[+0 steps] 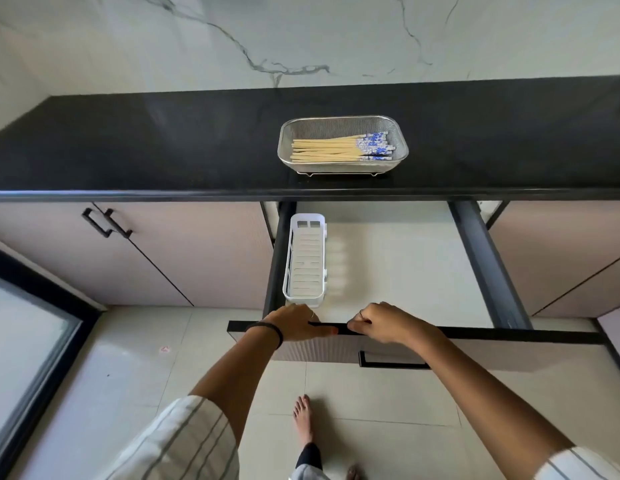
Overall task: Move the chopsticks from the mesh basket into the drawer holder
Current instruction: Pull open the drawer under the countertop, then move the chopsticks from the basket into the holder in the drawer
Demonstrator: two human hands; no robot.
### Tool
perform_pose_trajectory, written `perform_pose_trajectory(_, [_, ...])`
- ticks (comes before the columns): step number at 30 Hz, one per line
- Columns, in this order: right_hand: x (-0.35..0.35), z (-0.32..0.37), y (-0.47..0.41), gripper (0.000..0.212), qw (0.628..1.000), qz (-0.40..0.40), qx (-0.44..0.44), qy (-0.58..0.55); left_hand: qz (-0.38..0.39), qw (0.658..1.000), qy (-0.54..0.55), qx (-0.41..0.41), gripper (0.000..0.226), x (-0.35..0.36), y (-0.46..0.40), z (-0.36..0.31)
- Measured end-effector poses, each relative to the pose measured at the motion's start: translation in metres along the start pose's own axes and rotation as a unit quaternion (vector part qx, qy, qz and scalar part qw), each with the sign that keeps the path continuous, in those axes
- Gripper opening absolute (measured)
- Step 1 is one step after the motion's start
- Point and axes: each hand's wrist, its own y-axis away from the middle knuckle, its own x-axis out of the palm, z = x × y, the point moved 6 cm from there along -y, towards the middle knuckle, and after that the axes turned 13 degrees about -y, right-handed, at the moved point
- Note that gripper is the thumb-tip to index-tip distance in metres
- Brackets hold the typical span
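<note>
Several wooden chopsticks (339, 149) with blue-and-white patterned ends lie side by side in a metal mesh basket (398, 147) on the black countertop (163, 150). Below it a wide drawer (405, 265) stands pulled out. A white slotted holder (305, 261) lies empty along the drawer's left side. My left hand (294, 323) and my right hand (384, 323) both grip the black top edge of the drawer front (509, 336), fingers curled over it, close together near the holder's front end.
Closed cabinet doors with black handles (106, 223) flank the drawer on both sides. A marble wall rises behind the counter. A dark-framed glass door (31, 341) stands at the left. My bare foot (303, 417) rests on the tiled floor under the drawer front.
</note>
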Motion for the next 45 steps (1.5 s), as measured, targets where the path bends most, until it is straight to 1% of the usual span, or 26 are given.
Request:
perform_pose_trajectory(2, [0.008, 0.000, 0.010, 0.052, 1.000, 0.023, 0.006, 0.006, 0.009, 1.000, 0.027, 0.001, 0.047, 0.006, 0.010, -0.004])
perform_pose_trajectory(5, [0.021, -0.006, 0.024, 0.048, 0.997, 0.060, 0.037, 0.017, 0.056, 0.998, 0.002, -0.019, 0.057, 0.023, 0.023, -0.006])
perform_pose_trajectory(7, [0.030, -0.009, 0.032, 0.039, 0.995, 0.085, 0.055, 0.025, 0.072, 0.997, 0.000, -0.021, 0.059, 0.034, 0.030, -0.006])
perform_pose_trajectory(9, [0.038, -0.012, 0.037, 0.025, 0.991, 0.117, 0.061, 0.024, 0.082, 0.996, -0.002, -0.033, 0.060, 0.044, 0.037, -0.005])
perform_pose_trajectory(10, [0.043, -0.014, 0.040, 0.022, 0.989, 0.134, 0.067, 0.018, 0.090, 0.995, -0.008, -0.040, 0.061, 0.049, 0.040, -0.005])
perform_pose_trajectory(13, [0.054, -0.017, 0.047, 0.042, 0.981, 0.165, 0.102, -0.011, 0.117, 0.992, -0.016, -0.054, 0.064, 0.061, 0.045, -0.004])
perform_pose_trajectory(17, [0.056, -0.017, 0.050, 0.045, 0.981, 0.159, 0.105, -0.022, 0.104, 0.994, 0.013, -0.041, 0.066, 0.067, 0.048, -0.006])
perform_pose_trajectory(21, [0.060, -0.021, 0.052, 0.046, 0.979, 0.163, 0.117, -0.037, 0.132, 0.990, 0.002, -0.055, 0.066, 0.068, 0.050, -0.003])
perform_pose_trajectory(25, [0.062, -0.021, 0.051, 0.048, 0.972, 0.186, 0.139, -0.047, 0.192, 0.978, 0.049, -0.065, 0.072, 0.068, 0.050, -0.002])
perform_pose_trajectory(27, [0.064, -0.019, 0.048, 0.050, 0.966, 0.209, 0.149, -0.044, 0.230, 0.969, 0.062, -0.064, 0.066, 0.069, 0.046, -0.005])
perform_pose_trajectory(29, [0.068, -0.018, 0.042, 0.049, 0.958, 0.234, 0.164, -0.032, 0.287, 0.952, 0.077, -0.068, 0.063, 0.072, 0.043, -0.008])
perform_pose_trajectory(31, [0.069, -0.014, 0.033, 0.046, 0.950, 0.259, 0.170, -0.033, 0.342, 0.930, 0.104, -0.090, 0.070, 0.072, 0.037, -0.001])
perform_pose_trajectory(32, [0.066, -0.010, 0.028, 0.045, 0.949, 0.263, 0.167, -0.042, 0.347, 0.926, 0.106, -0.101, 0.073, 0.067, 0.034, 0.003])
perform_pose_trajectory(33, [0.057, -0.003, 0.018, 0.044, 0.953, 0.251, 0.158, -0.053, 0.317, 0.939, 0.087, -0.100, 0.073, 0.053, 0.025, 0.010])
perform_pose_trajectory(34, [0.044, 0.006, 0.007, 0.043, 0.961, 0.227, 0.143, -0.067, 0.252, 0.962, 0.054, -0.092, 0.070, 0.032, 0.012, 0.017])
perform_pose_trajectory(35, [0.027, 0.017, -0.004, 0.040, 0.970, 0.196, 0.122, -0.079, 0.160, 0.983, 0.024, -0.081, 0.065, 0.006, -0.001, 0.023])
perform_pose_trajectory(36, [0.008, 0.031, -0.017, 0.039, 0.978, 0.165, 0.094, -0.090, 0.059, 0.996, 0.009, -0.072, 0.059, -0.025, -0.013, 0.028])
perform_pose_trajectory(37, [-0.010, 0.046, -0.027, 0.037, 0.984, 0.136, 0.058, -0.103, -0.030, 0.997, 0.021, -0.066, 0.052, -0.052, -0.022, 0.034])
perform_pose_trajectory(39, [-0.053, 0.082, -0.046, 0.031, 0.987, 0.073, -0.025, -0.142, -0.159, 0.985, 0.028, -0.061, 0.042, -0.104, -0.036, 0.047])
perform_pose_trajectory(41, [-0.099, 0.112, -0.060, 0.025, 0.977, -0.012, -0.096, -0.189, -0.269, 0.960, 0.046, -0.065, 0.037, -0.146, -0.044, 0.062])
perform_pose_trajectory(42, [-0.121, 0.125, -0.064, 0.023, 0.970, -0.059, -0.127, -0.200, -0.315, 0.943, 0.082, -0.068, 0.041, -0.161, -0.046, 0.069])
perform_pose_trajectory(43, [-0.145, 0.136, -0.071, 0.021, 0.962, -0.111, -0.154, -0.196, -0.347, 0.928, 0.114, -0.072, 0.054, -0.174, -0.050, 0.076])
perform_pose_trajectory(44, [-0.167, 0.144, -0.078, 0.019, 0.955, -0.166, -0.174, -0.175, -0.365, 0.920, 0.128, -0.070, 0.069, -0.184, -0.056, 0.082])
perform_pose_trajectory(45, [-0.188, 0.150, -0.086, 0.018, 0.947, -0.222, -0.184, -0.143, -0.369, 0.918, 0.127, -0.068, 0.081, -0.192, -0.062, 0.086])
